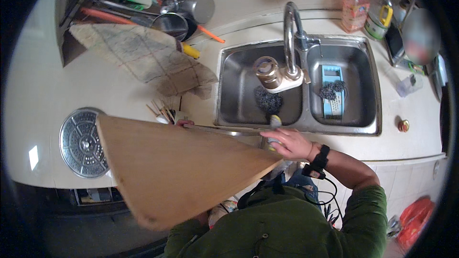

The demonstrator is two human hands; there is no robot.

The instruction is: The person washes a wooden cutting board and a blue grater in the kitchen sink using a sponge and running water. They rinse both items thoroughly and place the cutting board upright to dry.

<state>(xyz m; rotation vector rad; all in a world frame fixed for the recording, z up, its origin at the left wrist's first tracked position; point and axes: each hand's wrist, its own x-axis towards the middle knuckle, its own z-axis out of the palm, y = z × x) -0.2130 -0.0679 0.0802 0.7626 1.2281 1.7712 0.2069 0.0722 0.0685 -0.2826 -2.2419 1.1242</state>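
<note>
A large wooden board (190, 172), probably a cutting board, is raised and tilted in front of my body. My left hand (184, 123) grips it by the far edge; only fingertips show, the rest being hidden behind the wood. Along that edge runs a thin, shiny metal strip (233, 133), whose nature I cannot tell. A grey-and-yellow sponge-like pad (275, 121) is in my right hand (292, 143), close to the board's right end and the sink's front rim. Black straps circle my right wrist.
Ahead is a double steel sink (304, 118) with a tap (289, 36). Its basins hold dark scouring pads (268, 99) and a blue grater (332, 73). A perforated steamer plate (84, 143), a cloth (143, 55), pots (200, 5) and bottles (355, 10) occupy the counter.
</note>
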